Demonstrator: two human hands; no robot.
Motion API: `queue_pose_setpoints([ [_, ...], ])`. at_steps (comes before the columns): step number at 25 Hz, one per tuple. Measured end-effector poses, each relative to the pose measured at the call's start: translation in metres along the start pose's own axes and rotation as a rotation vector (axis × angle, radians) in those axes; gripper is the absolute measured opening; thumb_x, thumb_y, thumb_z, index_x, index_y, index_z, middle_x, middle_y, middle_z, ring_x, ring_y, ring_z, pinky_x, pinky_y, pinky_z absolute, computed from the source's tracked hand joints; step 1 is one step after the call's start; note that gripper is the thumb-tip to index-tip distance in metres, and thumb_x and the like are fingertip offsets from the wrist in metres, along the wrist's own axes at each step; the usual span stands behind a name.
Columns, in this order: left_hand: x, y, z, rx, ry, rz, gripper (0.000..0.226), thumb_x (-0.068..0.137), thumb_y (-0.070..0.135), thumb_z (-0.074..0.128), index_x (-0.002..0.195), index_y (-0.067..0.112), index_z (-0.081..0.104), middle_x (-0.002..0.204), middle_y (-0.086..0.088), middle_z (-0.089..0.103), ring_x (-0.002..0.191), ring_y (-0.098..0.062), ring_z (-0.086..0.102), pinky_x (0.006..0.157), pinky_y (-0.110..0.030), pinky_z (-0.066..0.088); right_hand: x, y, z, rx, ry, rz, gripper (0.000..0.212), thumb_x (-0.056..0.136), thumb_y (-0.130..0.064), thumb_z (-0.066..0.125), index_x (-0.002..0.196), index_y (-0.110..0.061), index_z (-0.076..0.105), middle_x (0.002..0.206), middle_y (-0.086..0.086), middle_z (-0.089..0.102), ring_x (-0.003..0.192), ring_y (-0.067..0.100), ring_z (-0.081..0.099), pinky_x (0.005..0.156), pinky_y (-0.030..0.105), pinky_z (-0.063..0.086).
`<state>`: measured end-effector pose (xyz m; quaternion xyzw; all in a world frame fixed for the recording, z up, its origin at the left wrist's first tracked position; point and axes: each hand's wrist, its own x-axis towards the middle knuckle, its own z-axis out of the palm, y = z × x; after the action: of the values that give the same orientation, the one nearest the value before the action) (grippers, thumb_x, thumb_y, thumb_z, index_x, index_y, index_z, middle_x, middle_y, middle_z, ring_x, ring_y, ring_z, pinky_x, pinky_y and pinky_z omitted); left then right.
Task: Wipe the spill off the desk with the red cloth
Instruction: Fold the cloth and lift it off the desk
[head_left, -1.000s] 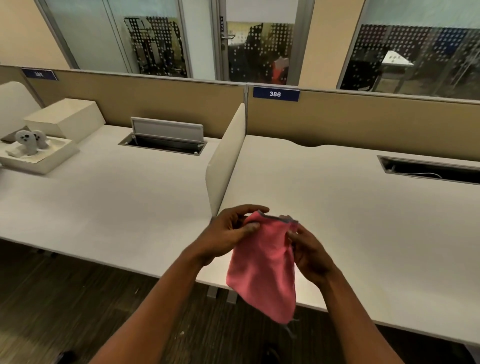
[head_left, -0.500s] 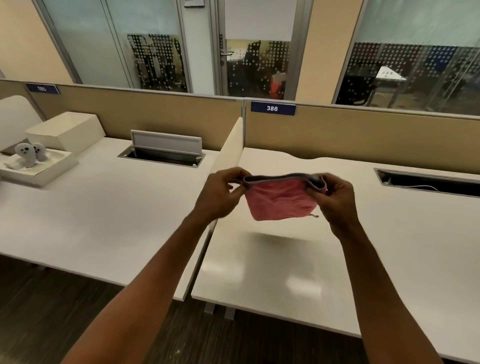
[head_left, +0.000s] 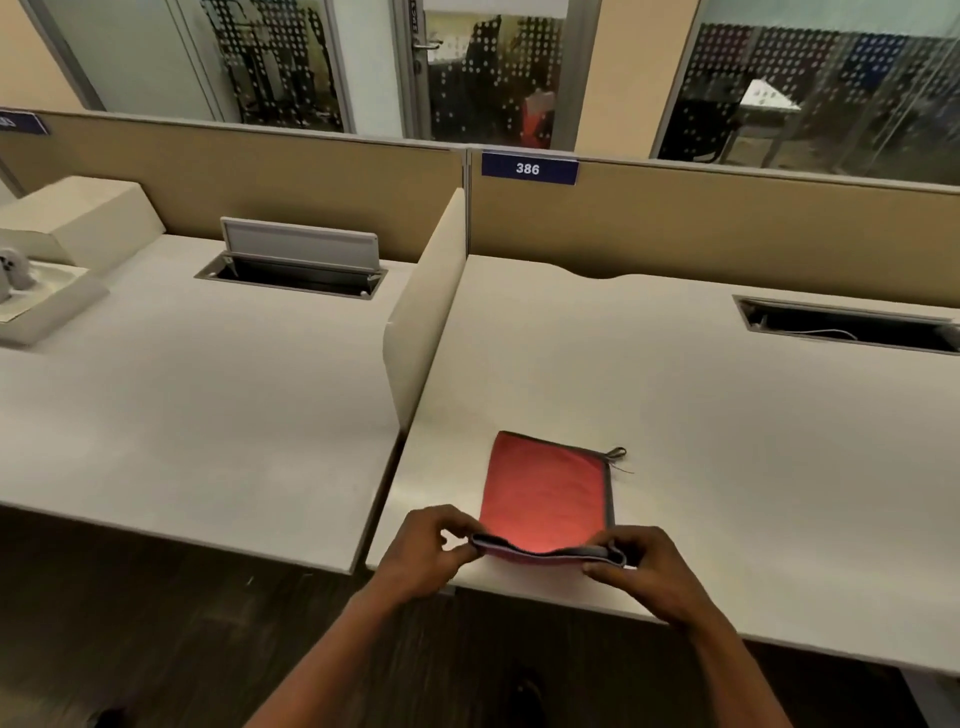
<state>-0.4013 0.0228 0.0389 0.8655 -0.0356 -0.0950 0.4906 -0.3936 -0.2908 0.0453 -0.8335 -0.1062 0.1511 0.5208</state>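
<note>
- The red cloth (head_left: 545, 491) lies folded flat on the white desk (head_left: 727, 441), near the desk's near edge and toward its left side, just right of the low side divider (head_left: 423, 322).
- Its far part rests on the desk top; a grey hem runs along its right edge and ends in a small loop at the far right corner.
- The near edge of the cloth is lifted slightly off the surface and sags in a shallow curve between the two hands.
- The left hand (head_left: 423, 558) pinches the near left corner of the cloth, thumb and fingertips closed on the hem; the remaining fingers are curled.
- The right hand (head_left: 647, 571) pinches the near right corner in the same way, its fingers closed on the bunched grey hem.
- Both hands sit at the near edge of the desk, with the cloth stretching away from the fingers toward the far side.
- No spill can be made out on the desk surface.
- Farther back on the right, a cable slot (head_left: 852, 327) is cut into the desk.
- A blue label reading 386 (head_left: 529, 168) sits on the tan partition (head_left: 727, 228) behind the desk.
- On the neighbouring desk (head_left: 182, 405) to the left, a cable hatch (head_left: 298, 260) stands with its lid raised.
</note>
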Motion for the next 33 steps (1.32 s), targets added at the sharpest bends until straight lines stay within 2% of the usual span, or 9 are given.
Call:
queue_pose_setpoints([
  [3,0.022,0.006,-0.007,0.067,-0.020,0.004,0.015,0.084,0.022,0.079,0.098,0.028,0.080,0.088,0.015,0.077,0.088,0.000,0.070,0.074,-0.013,0.050,0.015,0.001,-0.003,0.105,0.146,0.059,0.011,0.078,-0.014,0.090,0.085,-0.016,0.081,0.075,0.003,0.074,0.070,0.009,0.066,0.066,0.023,0.050],
  [6,0.059,0.021,-0.014,0.106,0.018,0.037,0.018,0.084,0.020,0.079,0.102,0.023,0.080,0.085,0.011,0.076,0.081,-0.003,0.070,0.070,-0.012,0.049,0.048,-0.001,-0.012,0.213,0.308,0.061,0.013,0.077,-0.008,0.089,0.085,-0.014,0.081,0.077,0.002,0.075,0.072,0.010,0.066,0.066,0.023,0.050],
  [11,0.128,0.039,-0.017,-0.020,0.126,-0.014,0.028,0.082,0.023,0.080,0.109,0.027,0.076,0.085,0.004,0.076,0.079,-0.013,0.074,0.072,-0.031,0.056,0.116,0.005,-0.027,0.364,0.474,0.158,0.019,0.079,-0.003,0.085,0.096,-0.011,0.078,0.088,0.003,0.075,0.083,0.018,0.067,0.067,0.022,0.054],
  [16,0.162,0.030,-0.002,-0.032,0.190,-0.209,0.049,0.083,0.020,0.080,0.130,0.022,0.065,0.111,0.000,0.072,0.102,-0.021,0.069,0.095,-0.038,0.055,0.153,0.036,-0.029,0.135,0.535,0.329,0.054,0.077,-0.025,0.089,0.126,-0.025,0.069,0.116,0.005,0.068,0.101,0.023,0.066,0.095,0.042,0.055],
  [20,0.142,0.006,0.018,0.128,0.165,-0.283,0.045,0.082,0.026,0.079,0.126,0.021,0.067,0.108,0.000,0.073,0.097,-0.016,0.066,0.087,-0.027,0.050,0.125,0.043,-0.023,-0.032,0.681,0.262,0.045,0.086,-0.020,0.080,0.128,-0.023,0.066,0.127,0.005,0.066,0.111,0.023,0.064,0.097,0.035,0.049],
  [23,0.118,-0.009,0.033,0.188,0.159,-0.331,0.044,0.079,0.031,0.078,0.121,0.023,0.069,0.085,0.012,0.069,0.082,-0.010,0.063,0.077,-0.026,0.050,0.086,0.055,-0.004,-0.171,0.578,0.120,0.036,0.082,-0.031,0.079,0.117,-0.026,0.070,0.122,-0.002,0.067,0.112,0.018,0.062,0.093,0.031,0.045],
  [26,0.104,-0.013,0.041,0.262,0.138,-0.308,0.040,0.079,0.036,0.075,0.117,0.026,0.070,0.074,0.015,0.066,0.078,-0.009,0.065,0.070,-0.025,0.048,0.058,0.075,0.012,-0.419,0.355,-0.067,0.041,0.074,-0.048,0.074,0.111,-0.030,0.072,0.122,-0.004,0.064,0.114,0.012,0.055,0.092,0.031,0.048],
  [29,0.103,-0.009,0.040,0.341,0.118,-0.261,0.041,0.083,0.033,0.070,0.123,0.029,0.065,0.083,0.011,0.071,0.083,-0.015,0.069,0.071,-0.027,0.049,0.059,0.090,0.010,-0.542,0.273,-0.143,0.035,0.077,-0.034,0.074,0.112,-0.030,0.076,0.124,-0.002,0.066,0.118,0.019,0.057,0.093,0.038,0.054],
  [33,0.104,-0.008,0.036,0.280,0.148,-0.245,0.049,0.084,0.018,0.068,0.132,0.027,0.061,0.081,0.011,0.070,0.075,-0.010,0.066,0.076,-0.030,0.055,0.069,0.083,0.002,-0.563,0.294,-0.203,0.023,0.077,-0.023,0.075,0.099,-0.024,0.080,0.109,-0.004,0.071,0.106,0.021,0.064,0.088,0.042,0.058],
])
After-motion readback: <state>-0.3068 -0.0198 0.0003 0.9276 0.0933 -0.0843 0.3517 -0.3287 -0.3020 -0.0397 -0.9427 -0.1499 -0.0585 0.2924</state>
